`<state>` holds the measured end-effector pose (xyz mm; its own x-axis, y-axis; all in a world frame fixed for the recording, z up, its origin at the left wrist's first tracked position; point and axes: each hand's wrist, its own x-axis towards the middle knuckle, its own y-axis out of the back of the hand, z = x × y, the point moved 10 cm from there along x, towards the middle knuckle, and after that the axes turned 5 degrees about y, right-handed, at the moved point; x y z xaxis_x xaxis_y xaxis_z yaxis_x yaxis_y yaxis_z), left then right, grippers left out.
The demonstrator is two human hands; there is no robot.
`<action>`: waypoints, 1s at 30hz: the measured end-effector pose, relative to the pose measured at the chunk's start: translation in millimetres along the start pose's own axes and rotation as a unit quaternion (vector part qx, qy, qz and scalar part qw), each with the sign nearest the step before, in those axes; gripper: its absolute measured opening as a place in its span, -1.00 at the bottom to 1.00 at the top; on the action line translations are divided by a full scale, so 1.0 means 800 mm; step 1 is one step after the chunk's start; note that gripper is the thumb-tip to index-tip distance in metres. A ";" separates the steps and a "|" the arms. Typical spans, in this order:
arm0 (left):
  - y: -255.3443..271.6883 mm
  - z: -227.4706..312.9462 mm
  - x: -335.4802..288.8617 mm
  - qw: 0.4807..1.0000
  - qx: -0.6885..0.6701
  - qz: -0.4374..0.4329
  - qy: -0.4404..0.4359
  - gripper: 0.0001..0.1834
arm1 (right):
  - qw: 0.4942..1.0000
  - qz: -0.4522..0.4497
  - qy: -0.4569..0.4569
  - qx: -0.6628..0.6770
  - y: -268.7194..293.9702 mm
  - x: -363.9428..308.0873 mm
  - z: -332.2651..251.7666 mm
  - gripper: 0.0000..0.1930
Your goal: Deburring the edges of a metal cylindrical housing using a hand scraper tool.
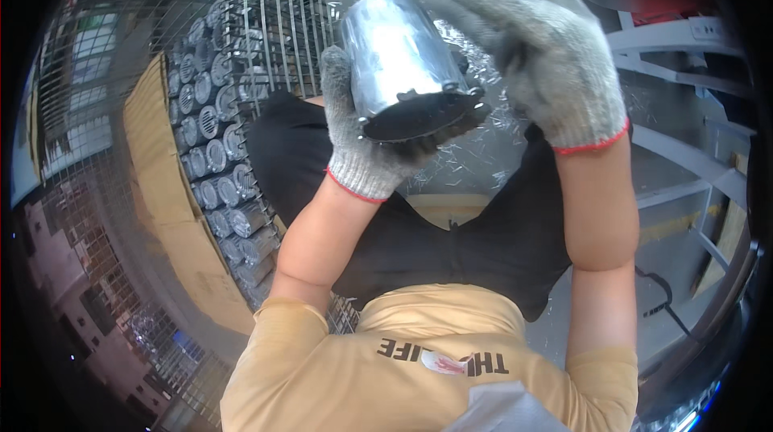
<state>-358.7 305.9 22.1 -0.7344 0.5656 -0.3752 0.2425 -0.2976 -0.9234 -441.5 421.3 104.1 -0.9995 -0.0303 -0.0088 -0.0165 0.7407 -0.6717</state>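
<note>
In my left hand (362, 160) is a shiny, tapered metal cylinder (400, 49), probably a casting. It tilts with its dark, wider end toward me, and small lugs stick out around that rim. My left thumb lies along its side, while the other fingers pass beneath it and are partly hidden. To its right my right hand (555, 57) is raised, apart from the cylinder, its fingers stretched out and somewhat blurred. Nothing shows in that hand. Both hands wear grey knit gloves with red cuffs.
At my left stands a wire cage (278, 17) holding several rows of similar metal parts (211, 122), lined with brown cardboard (181, 214). Silvery shavings (483, 160) litter the floor between my legs. A pale metal frame (680, 154) stands to the right.
</note>
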 end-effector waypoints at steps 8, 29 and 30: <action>-0.013 0.041 -0.013 0.985 -0.149 -0.041 -0.077 0.14 | 0.965 0.144 0.168 -0.143 -0.013 -0.022 -0.034 -0.75; 0.011 0.075 -0.023 0.983 -0.057 0.022 -0.174 0.17 | 0.647 -0.150 0.412 -0.624 -0.040 -0.076 -0.062 -0.55; -0.003 0.065 -0.026 0.979 -0.126 -0.128 -0.091 0.16 | 0.649 -0.147 0.410 -0.624 -0.038 -0.077 -0.057 -0.55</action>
<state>-377.2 254.9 36.7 -0.8872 0.4430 -0.1287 0.1672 0.0487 -0.9847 -381.0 431.0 158.7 -0.6172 -0.3052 0.7252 0.2928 0.7664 0.5717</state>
